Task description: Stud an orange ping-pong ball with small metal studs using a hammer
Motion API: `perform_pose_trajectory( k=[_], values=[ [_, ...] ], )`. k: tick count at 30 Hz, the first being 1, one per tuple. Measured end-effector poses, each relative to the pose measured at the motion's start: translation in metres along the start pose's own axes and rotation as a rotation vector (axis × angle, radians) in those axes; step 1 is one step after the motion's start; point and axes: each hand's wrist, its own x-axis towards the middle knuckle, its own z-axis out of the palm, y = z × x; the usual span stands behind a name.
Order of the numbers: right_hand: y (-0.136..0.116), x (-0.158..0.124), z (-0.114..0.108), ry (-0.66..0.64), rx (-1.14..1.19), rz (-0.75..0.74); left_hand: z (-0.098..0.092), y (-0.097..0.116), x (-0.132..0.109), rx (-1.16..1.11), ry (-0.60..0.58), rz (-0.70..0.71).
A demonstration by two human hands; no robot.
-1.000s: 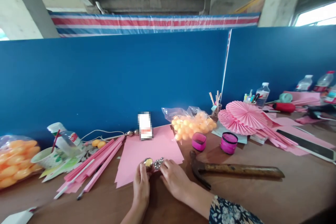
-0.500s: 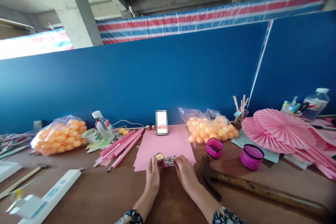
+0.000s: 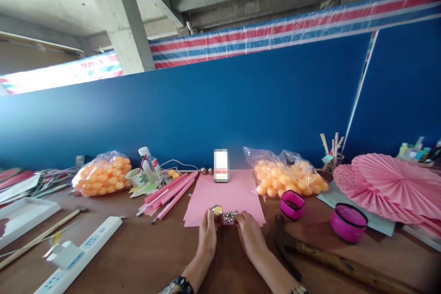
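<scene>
My left hand (image 3: pixel 208 234) is closed around a shiny round metallic ball (image 3: pixel 217 212) with a gold-coloured face, above the near edge of the pink paper sheets (image 3: pixel 223 193). Just right of the ball is a cluster of small silvery beads (image 3: pixel 230 215). My right hand (image 3: pixel 248 232) has its fingers bent together at the right side of this cluster. Its fingertips touch or nearly touch the beads; what they pinch, if anything, is too small to make out. A blurred-out phone-like screen (image 3: pixel 221 165) stands upright on the far part of the paper.
A claw hammer (image 3: pixel 330 257) lies close to my right forearm. Two magenta fabric bands (image 3: pixel 292 204) stand behind it. Bags of orange balls (image 3: pixel 103 177) sit at both sides. Pink sticks (image 3: pixel 172 193) and a white power strip (image 3: pixel 82 252) lie left; pink paper fans (image 3: pixel 392 183) lie right.
The whole view has shifted, so the table things appear farther right and slightly lower. Both hands keep nearly the same pose by the ball and the silvery beads.
</scene>
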Motion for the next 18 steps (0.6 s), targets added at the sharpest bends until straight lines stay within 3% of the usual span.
perform_pose_trajectory(
  k=[9,18],
  values=[
    [0.005,-0.005,0.004,0.075,0.158,-0.055,0.000,-0.001,0.000,-0.024,-0.025,-0.041],
    [-0.002,-0.006,-0.002,0.118,0.271,-0.028,0.015,0.008,0.011,-0.043,-0.202,-0.155]
  ],
)
